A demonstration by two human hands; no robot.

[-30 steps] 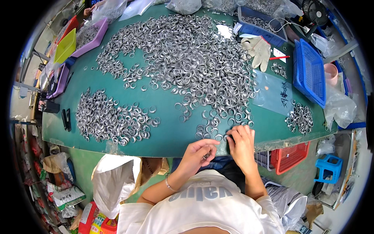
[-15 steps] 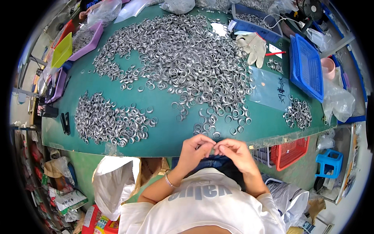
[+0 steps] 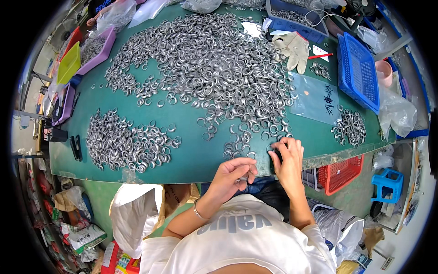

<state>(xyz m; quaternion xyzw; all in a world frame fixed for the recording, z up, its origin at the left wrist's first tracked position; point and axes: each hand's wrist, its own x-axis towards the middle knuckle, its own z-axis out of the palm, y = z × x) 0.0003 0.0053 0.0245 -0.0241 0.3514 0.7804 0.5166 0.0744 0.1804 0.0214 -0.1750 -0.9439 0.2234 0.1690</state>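
Note:
A broad heap of grey metal rings (image 3: 219, 68) covers much of the green table (image 3: 196, 157). My left hand (image 3: 233, 177) is over the table's front edge, fingers curled around metal rings that show only partly. Farther right, my right hand (image 3: 288, 164) rests at the edge with thumb and fingers bent together at a metal ring (image 3: 269, 148); its fingers partly cover what they grip. Several loose rings (image 3: 238, 145) lie just beyond both hands. A separate pile of rings (image 3: 130, 144) sits at the left, and a smaller pile (image 3: 349, 129) at the right.
Stacked blue baskets (image 3: 359, 73), a work glove (image 3: 293, 49), a red pen (image 3: 320, 56) and a clear plastic bag (image 3: 314, 98) lie at the right. A black tool (image 3: 75, 147) is at the left. Below the edge are a white sack (image 3: 135, 219) and a red basket (image 3: 341, 174).
My hands were together at the front edge. The right hand has moved away to the right and forward onto the table; the left has dropped slightly, with rings showing in its fingers.

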